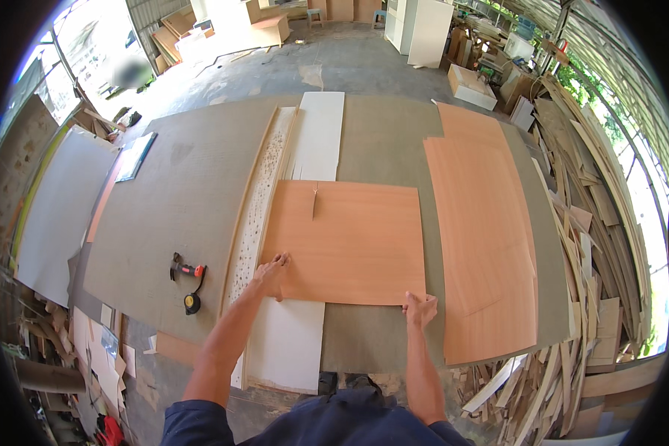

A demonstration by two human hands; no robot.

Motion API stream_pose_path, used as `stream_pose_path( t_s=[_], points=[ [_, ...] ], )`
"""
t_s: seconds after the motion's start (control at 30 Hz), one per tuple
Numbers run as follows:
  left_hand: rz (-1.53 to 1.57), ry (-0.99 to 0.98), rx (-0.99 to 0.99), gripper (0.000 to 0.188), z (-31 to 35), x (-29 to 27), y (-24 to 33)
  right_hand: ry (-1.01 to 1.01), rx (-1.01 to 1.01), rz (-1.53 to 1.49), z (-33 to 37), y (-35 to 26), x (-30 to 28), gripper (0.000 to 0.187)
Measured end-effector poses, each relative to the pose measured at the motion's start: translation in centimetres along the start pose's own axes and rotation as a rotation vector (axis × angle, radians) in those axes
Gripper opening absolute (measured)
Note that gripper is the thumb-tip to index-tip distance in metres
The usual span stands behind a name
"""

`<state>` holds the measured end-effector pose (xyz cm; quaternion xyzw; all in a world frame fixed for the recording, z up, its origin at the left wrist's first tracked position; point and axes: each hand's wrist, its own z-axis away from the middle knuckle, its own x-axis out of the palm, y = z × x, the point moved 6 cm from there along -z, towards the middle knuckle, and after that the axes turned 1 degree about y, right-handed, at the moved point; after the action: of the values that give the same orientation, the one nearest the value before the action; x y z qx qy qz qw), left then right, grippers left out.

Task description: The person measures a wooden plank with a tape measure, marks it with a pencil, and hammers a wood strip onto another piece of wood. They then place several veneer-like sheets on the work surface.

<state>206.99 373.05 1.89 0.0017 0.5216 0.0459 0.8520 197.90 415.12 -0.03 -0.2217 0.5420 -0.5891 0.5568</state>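
Observation:
A rectangular wood-grain veneer sheet (349,241), orange-brown, lies in front of me. My left hand (271,276) is at its near left corner, fingers curled on the top and thumb at the edge. At the near right corner, my right hand (421,308) pinches the sheet between thumb and fingers. A narrow dark slit or flap (315,204) shows near the sheet's far edge. Beneath it run a white panel (318,137) and a long spotted white strip (259,175) with wooden edges.
A large grey-brown board (178,186) forms the work surface. On its left lie a black-and-red hand tool (186,269) and a tape measure (192,302). More wood-grain sheets (487,238) lie at right. Scrap wood strips (598,201) pile beyond them. White cabinets (420,33) stand behind.

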Motion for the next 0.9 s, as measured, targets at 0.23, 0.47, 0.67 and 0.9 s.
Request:
stream_pose_path(
  t_s=[0.23, 0.47, 0.67, 0.9],
  points=[
    [-0.031, -0.028, -0.006, 0.129, -3.2, -2.7, -0.9, 0.003, -0.02, 0.052, -2.7, -1.9, 2.3, 0.034],
    [-0.093, 0.008, -0.006, 0.129, -6.8, -4.1, -2.3, 0.026, -0.087, 0.039, -5.0, -3.7, 4.6, 0.033],
    [-0.087, 0.008, -0.006, 0.125, -8.9, -6.3, -2.9, -0.006, -0.073, 0.072, -7.3, -5.2, 6.6, 0.034],
    [-0.062, -0.034, -0.04, 0.128, -11.7, -8.2, -3.9, 0.044, -0.037, 0.053, -8.6, -7.6, 8.4, 0.026]
  ],
)
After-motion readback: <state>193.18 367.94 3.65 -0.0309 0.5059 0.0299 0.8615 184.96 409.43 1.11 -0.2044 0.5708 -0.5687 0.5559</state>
